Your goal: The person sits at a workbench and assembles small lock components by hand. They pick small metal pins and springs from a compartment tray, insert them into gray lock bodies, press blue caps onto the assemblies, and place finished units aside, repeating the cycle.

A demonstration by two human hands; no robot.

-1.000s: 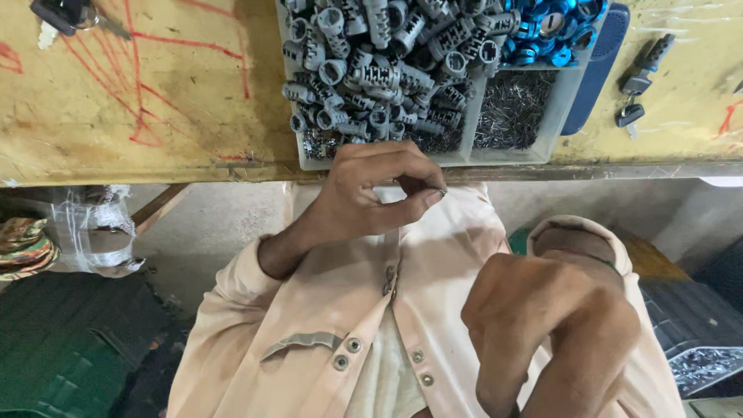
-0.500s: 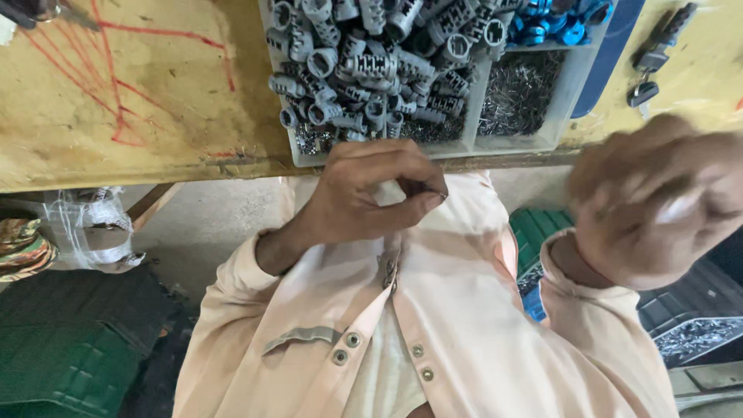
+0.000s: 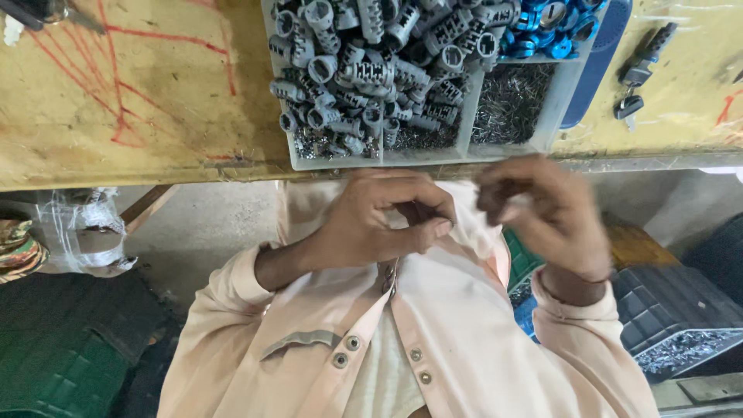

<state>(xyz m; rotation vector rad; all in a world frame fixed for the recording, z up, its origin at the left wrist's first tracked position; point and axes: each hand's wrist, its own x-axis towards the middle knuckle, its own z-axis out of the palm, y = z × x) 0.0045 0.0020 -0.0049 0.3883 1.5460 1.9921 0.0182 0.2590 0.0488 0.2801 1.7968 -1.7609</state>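
Both hands meet just near the bench (image 3: 116, 147) edge: left hand (image 3: 379, 220) pinched shut on a small part, hidden; right hand (image 3: 546, 213) blurred, grip unclear. Grey cylinders (image 3: 364, 77) fill the tray (image 3: 464, 151) beyond; steady fingertips help.

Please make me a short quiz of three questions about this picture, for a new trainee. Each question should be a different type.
1. True or false: the tray on the yellow table has more than one compartment.
2. Multiple choice: what fills the biggest compartment? A) grey metal cylinders B) blue rings C) wooden blocks
3. Fill the gap: the left hand and the right hand are both held just below the table's ____.

Key
1. True: a large compartment of grey metal cylinders, a smaller one of thin pins, and one of blue rings.
2. A
3. edge
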